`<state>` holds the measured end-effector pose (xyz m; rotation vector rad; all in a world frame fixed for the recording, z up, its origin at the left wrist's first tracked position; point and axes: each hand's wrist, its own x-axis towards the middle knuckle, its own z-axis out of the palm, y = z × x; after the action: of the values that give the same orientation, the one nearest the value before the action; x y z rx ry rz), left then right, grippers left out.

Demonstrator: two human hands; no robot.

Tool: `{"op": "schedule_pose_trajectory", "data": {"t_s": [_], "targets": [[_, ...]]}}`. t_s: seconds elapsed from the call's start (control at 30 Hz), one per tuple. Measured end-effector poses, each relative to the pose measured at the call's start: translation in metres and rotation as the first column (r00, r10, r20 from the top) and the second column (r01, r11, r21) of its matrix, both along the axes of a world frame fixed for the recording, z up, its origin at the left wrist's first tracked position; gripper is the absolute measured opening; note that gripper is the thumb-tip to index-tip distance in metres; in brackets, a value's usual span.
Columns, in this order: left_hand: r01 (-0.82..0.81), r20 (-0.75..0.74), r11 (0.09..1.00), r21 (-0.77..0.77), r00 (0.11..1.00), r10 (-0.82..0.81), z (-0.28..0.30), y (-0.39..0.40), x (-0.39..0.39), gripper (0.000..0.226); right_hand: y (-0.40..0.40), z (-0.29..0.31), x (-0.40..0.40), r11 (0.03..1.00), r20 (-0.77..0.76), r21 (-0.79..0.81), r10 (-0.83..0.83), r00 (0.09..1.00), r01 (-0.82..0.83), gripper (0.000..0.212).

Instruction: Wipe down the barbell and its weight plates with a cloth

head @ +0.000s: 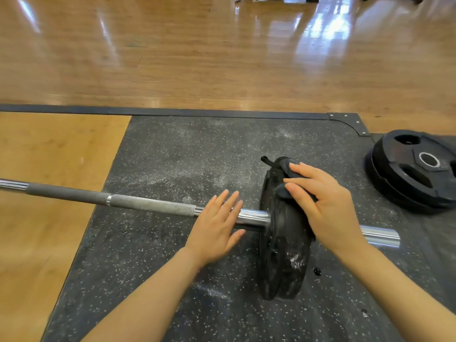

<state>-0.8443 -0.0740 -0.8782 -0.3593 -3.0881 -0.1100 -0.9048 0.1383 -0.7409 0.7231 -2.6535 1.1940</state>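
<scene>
Two bare hands meet at the loaded end of a barbell [148,204], right of frame centre. Left hand [217,224]: flat, fingers straight and slightly spread, palm resting on the polished steel just left of the collar; it grasps nothing. Right hand [325,206]: fingers extended and pressing a dark cloth [287,183] against the upper rim of the weight plates [283,243]; a folded corner of the cloth projects above the fingertips. The plates, black and smeared with white chalk, stand upright on edge, mounted on the bar. The bar runs from the left edge of the frame, rough grey knurling giving way to smooth chrome under the left hand, and its sleeve end [380,235] emerges to the right of the plates. Everything rests on a dark speckled rubber mat [172,156] dusted with chalk, bordered on the left by a tan wooden panel [49,156]. Loose black plates [417,169] lie flat, stacked, at the right edge. Glossy wooden flooring [197,58] fills the upper half of the frame.
</scene>
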Motion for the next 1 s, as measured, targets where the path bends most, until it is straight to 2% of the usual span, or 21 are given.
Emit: {"op": "schedule_pose_trajectory", "data": {"t_s": [0.23, 0.37, 0.43, 0.53, 0.67, 0.8, 1.0], "targets": [[-0.056, -0.006, 0.995, 0.082, 0.998, 0.057, 0.009, -0.005, -0.039, 0.075, -0.007, 0.003, -0.027, 0.999, -0.06, 0.001, -0.033, 0.998, 0.033, 0.024], [-0.154, 0.02, 0.986, 0.07, 0.988, 0.152, 0.006, -0.009, -0.05, 0.083, -0.019, -0.003, -0.053, 0.967, -0.073, 0.253, 0.036, 0.997, -0.016, 0.038], [-0.168, 0.036, 0.985, 0.044, 0.985, 0.167, 0.004, -0.011, -0.055, 0.085, -0.02, -0.005, -0.061, 0.952, -0.066, 0.304, 0.046, 0.997, -0.024, 0.041], [-0.163, 0.041, 0.985, 0.051, 0.986, 0.161, 0.004, -0.013, -0.065, 0.084, -0.014, -0.008, -0.054, 0.953, -0.075, 0.303, 0.038, 0.996, -0.014, 0.042], [-0.17, 0.029, 0.983, 0.067, 0.985, 0.168, 0.002, -0.013, -0.068, 0.084, -0.004, -0.022, -0.022, 0.958, -0.21, 0.286, 0.07, 0.975, -0.007, 0.044], [-0.172, 0.013, 0.982, 0.081, 0.985, 0.172, -0.001, -0.012, -0.064, 0.085, 0.002, -0.027, -0.019, 0.954, -0.259, 0.298, 0.111, 0.96, -0.031, 0.045], [-0.18, 0.004, 0.979, 0.097, 0.984, 0.18, -0.003, -0.01, -0.058, 0.081, -0.016, -0.006, -0.068, 0.967, -0.094, 0.253, 0.046, 0.994, -0.021, 0.056]]}}
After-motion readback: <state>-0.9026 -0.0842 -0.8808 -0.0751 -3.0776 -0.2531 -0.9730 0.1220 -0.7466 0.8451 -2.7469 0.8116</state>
